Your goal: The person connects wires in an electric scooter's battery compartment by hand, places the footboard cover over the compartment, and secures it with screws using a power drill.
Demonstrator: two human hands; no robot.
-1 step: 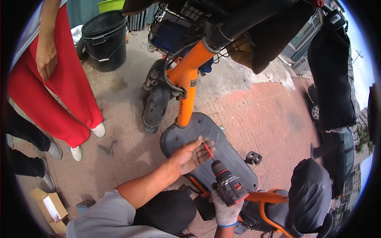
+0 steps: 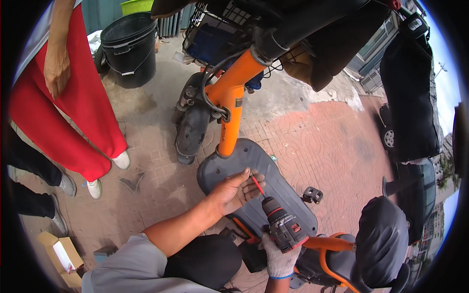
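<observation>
At five o'clock, the gloved right hand (image 2: 282,262) grasps a drill (image 2: 287,230), its red bit (image 2: 257,185) pointing toward eleven. Bare left hand (image 2: 230,194) at the bit's tip; whether its fingers pinch cannot be told. Apparent step: tip alignment; next move calls for steadiness.

Reddish paving (image 2: 337,146) under orange bike (image 2: 232,122), open cardboard box (image 2: 73,250).

Drill (image 2: 287,230): black and red plastic, mostly matt.
Bit (image 2: 257,185): smooth, looks like painted metal.
Glove (image 2: 281,261): knitted cloth, rough.
Frame (image 2: 234,105): painted metal, smooth, a little glossy.
Footboard (image 2: 281,190): matt plastic.
Seat cover (image 2: 381,234): cloth, wrinkled.
Bucket (image 2: 131,56): plastic, slightly shiny.
Carton (image 2: 74,250): cardboard, matt.
Trousers (image 2: 58,112): smooth red cloth.
Paving (image 2: 327,146): rough, patterned, dusty.
</observation>
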